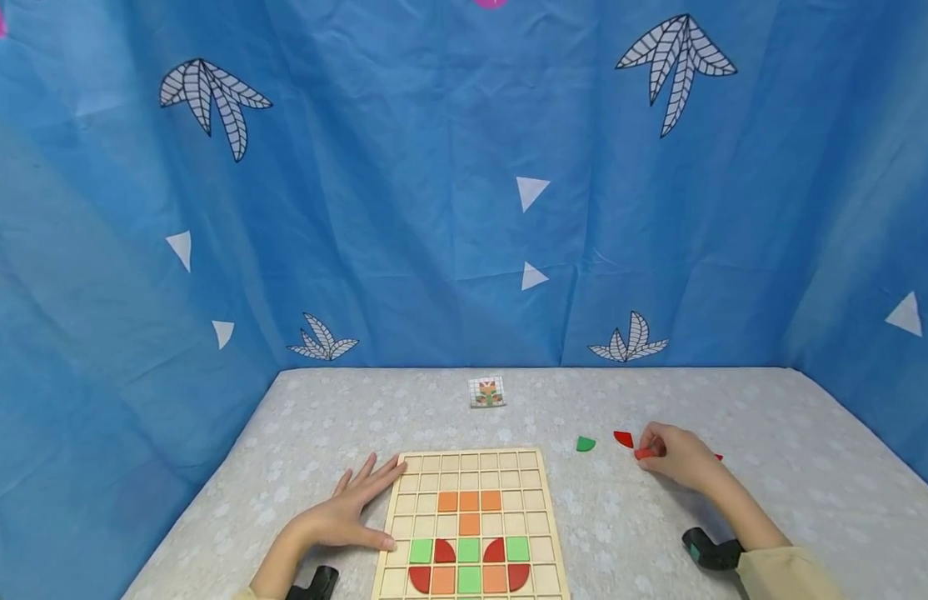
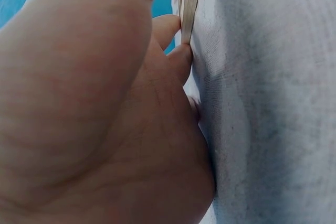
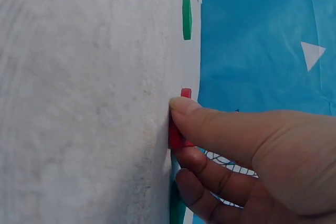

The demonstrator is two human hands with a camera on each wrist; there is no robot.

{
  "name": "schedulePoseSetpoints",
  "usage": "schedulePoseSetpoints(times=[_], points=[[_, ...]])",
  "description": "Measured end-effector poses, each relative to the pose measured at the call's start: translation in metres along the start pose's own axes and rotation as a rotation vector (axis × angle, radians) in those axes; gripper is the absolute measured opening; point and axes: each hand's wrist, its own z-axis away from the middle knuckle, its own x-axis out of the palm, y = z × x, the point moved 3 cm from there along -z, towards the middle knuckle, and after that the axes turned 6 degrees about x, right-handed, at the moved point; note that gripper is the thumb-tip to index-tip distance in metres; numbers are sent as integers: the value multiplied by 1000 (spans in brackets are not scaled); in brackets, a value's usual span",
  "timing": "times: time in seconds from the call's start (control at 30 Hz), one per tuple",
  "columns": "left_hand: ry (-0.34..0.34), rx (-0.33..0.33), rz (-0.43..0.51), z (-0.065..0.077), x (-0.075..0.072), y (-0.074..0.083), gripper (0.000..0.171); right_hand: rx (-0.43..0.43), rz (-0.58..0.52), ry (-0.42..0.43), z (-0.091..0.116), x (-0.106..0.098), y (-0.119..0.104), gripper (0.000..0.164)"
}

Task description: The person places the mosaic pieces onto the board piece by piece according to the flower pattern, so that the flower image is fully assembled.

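Observation:
My right hand (image 1: pixel 681 456) pinches a red piece (image 3: pixel 175 134) between thumb and fingers, close to the cloth at the right. A red quarter-round piece (image 1: pixel 623 438) lies just beyond it, and a green quarter-round piece (image 1: pixel 586 444) lies farther left. A bit of another red piece (image 1: pixel 719 457) shows behind the hand. With fingers spread, my left hand (image 1: pixel 346 515) rests along the left edge of a wooden grid board (image 1: pixel 428 481). Orange squares (image 1: pixel 469 501), light green squares (image 1: pixel 468 549) and red quarter-rounds (image 1: pixel 445 551) sit in the board's cells.
A small card with a coloured grid picture (image 1: pixel 486 392) lies beyond the board. Patterned pale cloth (image 1: pixel 321 425) covers the table. A blue curtain (image 1: pixel 449 208) hangs behind and at both sides. In the right wrist view, something green (image 3: pixel 177 206) shows partly below the fingers.

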Motion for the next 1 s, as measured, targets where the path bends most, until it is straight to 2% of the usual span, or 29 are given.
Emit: schedulePoseSetpoints(times=[0.3, 0.43, 0.8, 1.0], points=[[-3, 8, 12, -1, 1, -2, 97, -2, 23, 32, -2, 0, -4, 17], [-4, -7, 7, -3, -1, -3, 97, -10, -5, 43, -2, -3, -8, 15], [-15, -16, 17, -4, 0, -2, 98, -46, -191, 49, -1, -4, -21, 14], [-9, -18, 12, -1, 0, -1, 98, -87, -363, -11, -5, 4, -35, 10]])
